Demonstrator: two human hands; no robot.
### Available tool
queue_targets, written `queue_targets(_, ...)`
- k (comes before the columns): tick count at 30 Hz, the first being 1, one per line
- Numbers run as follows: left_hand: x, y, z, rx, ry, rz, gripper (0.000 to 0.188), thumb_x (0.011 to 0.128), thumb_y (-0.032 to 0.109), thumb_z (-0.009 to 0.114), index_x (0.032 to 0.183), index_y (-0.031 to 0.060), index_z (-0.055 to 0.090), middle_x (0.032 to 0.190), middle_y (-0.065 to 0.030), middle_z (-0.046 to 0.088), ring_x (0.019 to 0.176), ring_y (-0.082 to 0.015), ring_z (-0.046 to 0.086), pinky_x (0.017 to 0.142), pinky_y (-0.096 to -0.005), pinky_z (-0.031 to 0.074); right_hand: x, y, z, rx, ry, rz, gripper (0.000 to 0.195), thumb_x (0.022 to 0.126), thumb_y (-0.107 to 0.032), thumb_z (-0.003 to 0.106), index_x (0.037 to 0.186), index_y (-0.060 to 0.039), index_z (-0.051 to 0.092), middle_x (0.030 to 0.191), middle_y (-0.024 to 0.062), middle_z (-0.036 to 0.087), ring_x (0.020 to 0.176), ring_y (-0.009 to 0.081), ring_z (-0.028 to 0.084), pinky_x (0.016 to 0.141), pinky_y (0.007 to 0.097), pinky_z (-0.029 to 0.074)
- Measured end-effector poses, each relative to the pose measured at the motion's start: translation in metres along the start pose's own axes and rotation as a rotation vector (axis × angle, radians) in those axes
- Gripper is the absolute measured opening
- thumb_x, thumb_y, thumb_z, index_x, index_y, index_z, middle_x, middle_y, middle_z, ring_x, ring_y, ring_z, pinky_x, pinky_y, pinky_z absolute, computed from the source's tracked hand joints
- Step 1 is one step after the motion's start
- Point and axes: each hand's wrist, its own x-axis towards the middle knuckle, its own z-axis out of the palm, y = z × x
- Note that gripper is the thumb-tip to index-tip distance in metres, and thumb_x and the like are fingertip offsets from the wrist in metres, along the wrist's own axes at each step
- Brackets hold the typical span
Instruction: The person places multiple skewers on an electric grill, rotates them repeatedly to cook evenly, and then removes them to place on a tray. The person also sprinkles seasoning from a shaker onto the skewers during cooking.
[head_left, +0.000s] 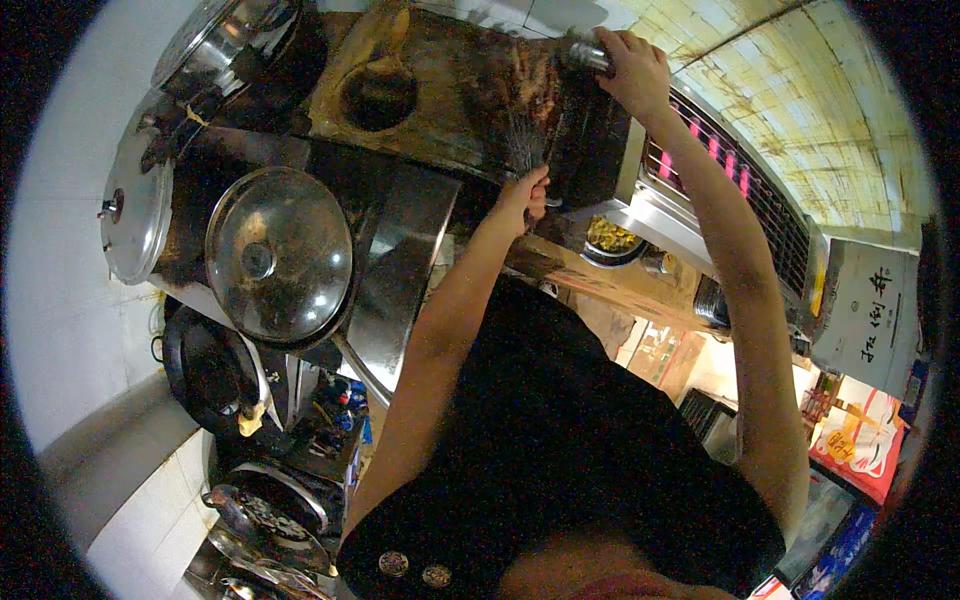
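My left hand (525, 199) grips the near ends of a bunch of thin skewers (523, 139). Browned pieces of food, apparently meat, (534, 82) cover their far ends over a dark, soiled worktop (457, 82). At the top of the view, my right hand (637, 75) is closed around a small metal shaker or jar (589, 56), to the right of the food. The shaker's contents cannot be made out. Below my right forearm, the grill (720, 172) shows several glowing pink bars under its wire rack.
To the left stands a frying pan with a glass lid (300, 292), its handle pointing towards me. Large lidded pots (142, 210) and a black wok (202, 367) lie further left. A bowl of yellowish food (611, 236) sits near the grill's front; a printed carton (862, 315) is at right.
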Motion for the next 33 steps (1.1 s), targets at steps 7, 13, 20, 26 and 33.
queue_targets(7, -0.006, 0.005, 0.012, 0.729, 0.473, 0.256, 0.040, 0.088, 0.040, 0.055, 0.090, 0.0004, 0.049, 0.061, -0.0030, 0.043, 0.043, -0.0123, 0.039, 0.039, -0.0283, 0.031, -0.006, 0.004, -0.040, 0.020, 0.057, 0.039, 0.065, 0.064, -0.021, 0.075, 0.122, -0.0173, 0.047, 0.112, 0.0067, 0.055, 0.104, 0.0255, 0.053, 0.089, 0.0395, 0.040)
queue_targets(13, -0.020, 0.024, 0.036, -0.434, 0.103, -0.203, 0.044, 0.090, 0.049, 0.045, 0.074, 0.0083, 0.044, 0.050, 0.0034, 0.029, 0.037, -0.0082, 0.022, 0.034, -0.0268, 0.019, -0.028, 0.017, -0.063, 0.117, 0.122, 0.099, 0.064, 0.059, -0.017, 0.073, 0.117, -0.0109, 0.049, 0.107, 0.0109, 0.054, 0.101, 0.0307, 0.051, 0.088, 0.0430, 0.039)
queue_targets(20, 0.006, 0.010, 0.014, 0.207, 0.335, -0.016, 0.040, 0.091, 0.041, 0.049, 0.112, 0.0075, 0.043, 0.053, 0.0010, 0.032, 0.040, -0.0117, 0.027, 0.035, -0.0280, 0.023, -0.135, 0.049, -0.119, 1.133, 0.271, 0.721, 0.066, 0.066, -0.020, 0.078, 0.122, -0.0037, 0.047, 0.102, 0.0087, 0.061, 0.092, 0.0180, 0.057, 0.082, 0.0314, 0.045)
queue_targets(26, -0.014, 0.024, -0.026, 0.829, 0.458, 0.164, 0.043, 0.084, 0.048, 0.055, 0.093, 0.0066, 0.044, 0.051, -0.0003, 0.032, 0.044, -0.0139, 0.031, 0.042, -0.0302, 0.025, -0.359, 0.038, -0.142, 1.355, 0.093, 0.989, 0.068, 0.061, -0.009, 0.076, 0.122, -0.0025, 0.046, 0.109, 0.0064, 0.056, 0.101, 0.0184, 0.053, 0.086, 0.0321, 0.044)
queue_targets(33, -0.088, 0.056, 0.056, 0.943, 0.775, 0.171, 0.049, 0.083, 0.057, 0.054, 0.060, 0.0167, 0.039, 0.048, 0.0053, 0.024, 0.038, -0.0078, 0.021, 0.036, -0.0263, 0.016, -0.567, 0.077, 0.079, 0.855, 0.301, 1.610, 0.071, 0.059, 0.000, 0.075, 0.121, -0.0040, 0.041, 0.106, 0.0093, 0.054, 0.100, 0.0229, 0.053, 0.086, 0.0355, 0.044)
